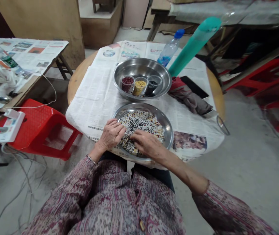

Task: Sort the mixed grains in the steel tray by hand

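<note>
A shallow round metal tray (168,138) holds mixed grains (143,122): white, black, yellow and dark red pieces. Over its left rim my left hand (112,133) is closed, fingers curled together; whatever they hold is hidden. My right hand (148,143) reaches into the tray with bent fingertips pressed together among the grains, and any piece between them is too small to make out. Just behind stands a deeper metal basin (117,73). Inside it are three clear cups: one of red beans (127,84), one of yellow grains (139,86) and one of black beans (152,85).
Newspaper (88,94) covers the round table. At its right lie a dark cloth (193,98) and a black phone (194,87); a bottle (170,49) and a green tube (194,45) stand behind. A power strip (11,125) sits on a red stool (39,125).
</note>
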`<state>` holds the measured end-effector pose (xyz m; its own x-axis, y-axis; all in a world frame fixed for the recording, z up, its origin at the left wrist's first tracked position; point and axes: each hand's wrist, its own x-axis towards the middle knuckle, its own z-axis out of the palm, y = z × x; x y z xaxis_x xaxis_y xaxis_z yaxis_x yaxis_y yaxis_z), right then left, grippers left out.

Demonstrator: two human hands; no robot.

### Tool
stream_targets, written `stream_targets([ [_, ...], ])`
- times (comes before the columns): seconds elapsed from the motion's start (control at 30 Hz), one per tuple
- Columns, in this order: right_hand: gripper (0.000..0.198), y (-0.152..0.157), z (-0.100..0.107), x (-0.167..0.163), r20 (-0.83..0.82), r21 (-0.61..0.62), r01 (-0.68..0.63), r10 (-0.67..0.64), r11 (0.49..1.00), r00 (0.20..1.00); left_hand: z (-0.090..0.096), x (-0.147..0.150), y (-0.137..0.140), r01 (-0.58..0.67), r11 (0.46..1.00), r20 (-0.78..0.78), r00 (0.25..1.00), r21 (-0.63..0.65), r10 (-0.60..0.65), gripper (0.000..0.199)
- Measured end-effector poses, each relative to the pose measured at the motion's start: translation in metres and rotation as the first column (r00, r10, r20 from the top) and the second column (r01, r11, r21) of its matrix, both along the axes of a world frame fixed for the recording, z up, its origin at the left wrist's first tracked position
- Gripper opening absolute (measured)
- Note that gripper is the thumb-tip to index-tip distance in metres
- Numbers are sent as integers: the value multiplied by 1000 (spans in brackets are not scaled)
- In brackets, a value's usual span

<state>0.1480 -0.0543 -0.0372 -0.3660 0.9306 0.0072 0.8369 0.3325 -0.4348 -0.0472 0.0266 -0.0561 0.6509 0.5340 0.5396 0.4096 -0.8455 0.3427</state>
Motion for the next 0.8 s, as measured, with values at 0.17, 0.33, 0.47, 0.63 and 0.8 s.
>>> stream_targets([
  [0.17, 22, 13, -1, 36, 225, 169, 266, -300, 949, 927, -1, 0, 0, -6, 999, -23, 1000, -40, 5, 37],
  [0.33, 30, 9, -5, 43, 227, 184, 361, -397, 914, 889, 0, 0, 0, -13, 999, -17, 1000, -48, 12, 38],
  [0.47, 19, 16, -10, 27, 59, 120, 326, -334, 938, 941, 2, 0, 0, -22, 998, -21, 1000, -53, 21, 39],
  [0.63, 21, 23, -2, -6, -56, 102, 60, -55, 993, 997, 1, -1, -1, 14, 998, 62, 998, -66, -10, 27],
  [0.8, 23, 34, 1, -20, 51, 218, -147, 140, 965, 989, 0, -2, -2, -16, 991, 121, 992, -130, 32, 17],
])
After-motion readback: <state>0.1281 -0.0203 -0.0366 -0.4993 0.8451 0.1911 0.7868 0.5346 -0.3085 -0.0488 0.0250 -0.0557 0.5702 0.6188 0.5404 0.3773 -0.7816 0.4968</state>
